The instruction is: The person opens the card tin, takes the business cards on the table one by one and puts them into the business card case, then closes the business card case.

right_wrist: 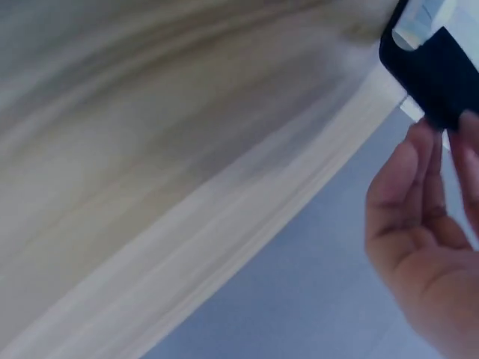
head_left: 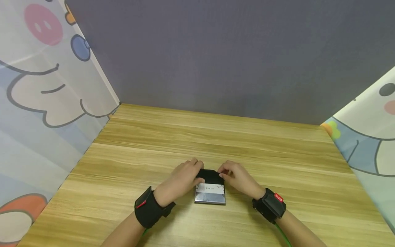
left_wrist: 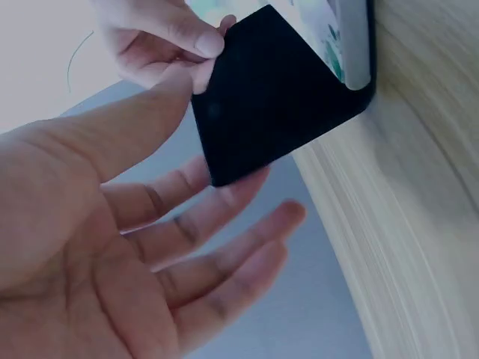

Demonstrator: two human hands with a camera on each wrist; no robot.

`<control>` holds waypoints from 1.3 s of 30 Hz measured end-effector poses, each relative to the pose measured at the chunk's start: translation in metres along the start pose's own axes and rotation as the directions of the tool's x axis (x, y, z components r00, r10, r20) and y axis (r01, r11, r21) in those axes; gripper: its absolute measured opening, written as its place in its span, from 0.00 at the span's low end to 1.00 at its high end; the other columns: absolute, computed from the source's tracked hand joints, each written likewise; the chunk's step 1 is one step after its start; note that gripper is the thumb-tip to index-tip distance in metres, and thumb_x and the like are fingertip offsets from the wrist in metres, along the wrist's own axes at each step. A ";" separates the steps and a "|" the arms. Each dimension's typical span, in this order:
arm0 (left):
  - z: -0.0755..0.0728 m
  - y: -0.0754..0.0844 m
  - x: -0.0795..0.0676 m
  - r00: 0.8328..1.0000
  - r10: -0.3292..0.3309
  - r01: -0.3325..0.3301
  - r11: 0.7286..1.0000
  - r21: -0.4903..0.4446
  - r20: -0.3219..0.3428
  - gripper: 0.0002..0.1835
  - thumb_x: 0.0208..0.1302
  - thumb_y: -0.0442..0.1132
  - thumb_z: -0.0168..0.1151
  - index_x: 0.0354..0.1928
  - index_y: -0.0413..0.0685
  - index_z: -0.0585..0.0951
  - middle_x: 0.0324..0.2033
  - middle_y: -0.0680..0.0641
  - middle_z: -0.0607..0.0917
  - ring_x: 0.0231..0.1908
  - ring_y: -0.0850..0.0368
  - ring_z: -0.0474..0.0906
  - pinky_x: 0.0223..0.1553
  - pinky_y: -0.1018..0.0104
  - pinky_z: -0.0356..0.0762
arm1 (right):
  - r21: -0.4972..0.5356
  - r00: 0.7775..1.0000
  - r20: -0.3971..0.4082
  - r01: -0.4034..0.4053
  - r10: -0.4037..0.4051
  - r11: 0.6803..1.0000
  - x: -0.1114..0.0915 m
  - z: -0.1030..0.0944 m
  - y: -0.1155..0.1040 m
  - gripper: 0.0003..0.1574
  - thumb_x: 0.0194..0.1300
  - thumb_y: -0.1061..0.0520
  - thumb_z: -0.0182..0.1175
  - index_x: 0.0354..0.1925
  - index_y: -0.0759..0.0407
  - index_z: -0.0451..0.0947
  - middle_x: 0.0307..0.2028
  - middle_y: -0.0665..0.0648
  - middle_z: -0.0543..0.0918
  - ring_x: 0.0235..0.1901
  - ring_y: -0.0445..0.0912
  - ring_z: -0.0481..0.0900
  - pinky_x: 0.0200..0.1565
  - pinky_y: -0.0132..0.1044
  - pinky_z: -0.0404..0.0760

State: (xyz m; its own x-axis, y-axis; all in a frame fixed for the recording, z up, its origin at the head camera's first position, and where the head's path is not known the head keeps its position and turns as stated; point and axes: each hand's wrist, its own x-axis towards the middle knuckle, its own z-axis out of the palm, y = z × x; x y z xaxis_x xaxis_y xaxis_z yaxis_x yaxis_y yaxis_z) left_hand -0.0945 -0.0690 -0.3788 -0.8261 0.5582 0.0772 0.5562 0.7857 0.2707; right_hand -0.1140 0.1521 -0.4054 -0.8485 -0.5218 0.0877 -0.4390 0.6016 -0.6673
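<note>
A small flat case [head_left: 210, 198] lies on the table in front of me, with a shiny lower part and a white printed band [head_left: 210, 188] across it. Its black flap [head_left: 211, 176] is raised at the far side. My left hand [head_left: 184, 177] pinches the flap's left corner between thumb and fingers; in the left wrist view the other fingers spread behind the black flap [left_wrist: 262, 112]. At the right corner, my right hand [head_left: 239, 176] pinches the edge with thumb and fingertips. White, flower-printed contents or band show beside the flap in the left wrist view.
The wood-grain table [head_left: 148, 137] extends around the case on all sides. A grey panel [head_left: 216, 61] stands along the table's far edge. Cartoon-printed curtains [head_left: 27, 144] hang at left and right. Both wrists wear black straps [head_left: 149, 209].
</note>
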 end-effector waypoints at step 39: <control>0.012 0.012 -0.012 0.958 0.092 -0.132 0.983 0.130 0.272 0.32 0.38 0.51 0.75 0.47 0.48 0.74 0.38 0.52 0.74 0.37 0.60 0.70 0.42 0.68 0.72 | -0.152 0.965 0.241 0.144 -0.104 0.978 -0.024 0.017 -0.006 0.32 0.45 0.49 0.71 0.46 0.51 0.68 0.45 0.45 0.72 0.45 0.39 0.66 0.48 0.35 0.71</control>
State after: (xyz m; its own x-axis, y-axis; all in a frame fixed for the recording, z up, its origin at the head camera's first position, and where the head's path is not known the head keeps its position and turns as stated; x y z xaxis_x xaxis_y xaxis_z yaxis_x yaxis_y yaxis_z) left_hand -0.0774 -0.0633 -0.3879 -0.7153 0.6798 -0.1622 0.6672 0.7333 0.1311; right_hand -0.0856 0.1508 -0.4167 -0.7016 -0.7122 -0.0241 -0.5963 0.6052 -0.5274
